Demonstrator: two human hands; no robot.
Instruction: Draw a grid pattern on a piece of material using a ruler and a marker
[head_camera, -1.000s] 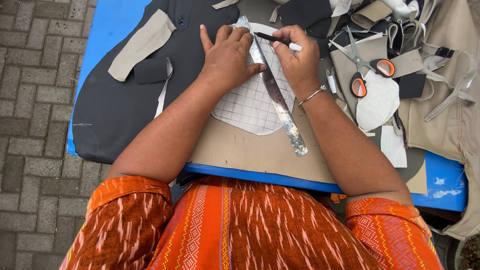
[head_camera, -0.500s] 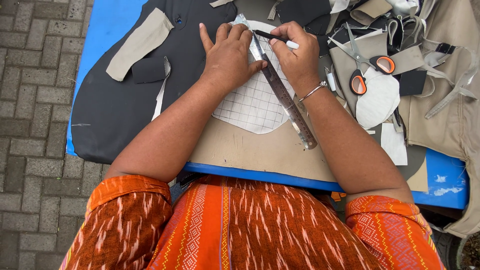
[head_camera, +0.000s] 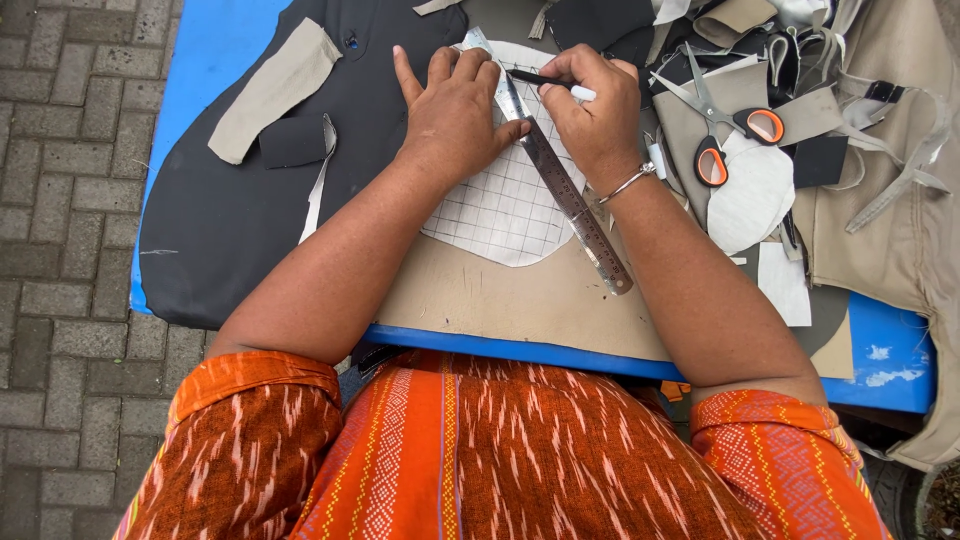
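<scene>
Since a second ago, the long steel ruler (head_camera: 560, 180) has been swinging slightly, its lower end sliding further toward the person's right forearm while its upper end is staying pinned near the top of the white fabric piece marked with a pencilled grid (head_camera: 500, 200). The left hand (head_camera: 455, 105) is pressing flat on that ruler and the grid piece, fingers spread wide and thumb tucked against the ruler's edge. The right hand (head_camera: 595, 110) is closing narrowly around a black pen with a white end (head_camera: 548, 82), its tip touching the fabric just beside the ruler's upper part. The grid piece is lying on a tan sheet of material (head_camera: 510, 300), which is reaching to the near edge of the blue table (head_camera: 200, 60), right against the person's lap. A large black fabric panel (head_camera: 230, 220) is covering the table's left part and overhanging its left edge above the grey brick paving (head_camera: 60, 250); a beige strip (head_camera: 275, 90) is resting on it. Free room is showing mainly on the tan sheet below the grid piece. To the right, orange-handled scissors (head_camera: 725, 130) are lying open on crowded scraps, near a white oval piece (head_camera: 755, 195), with beige cloth (head_camera: 890, 240) hanging over the right edge.
</scene>
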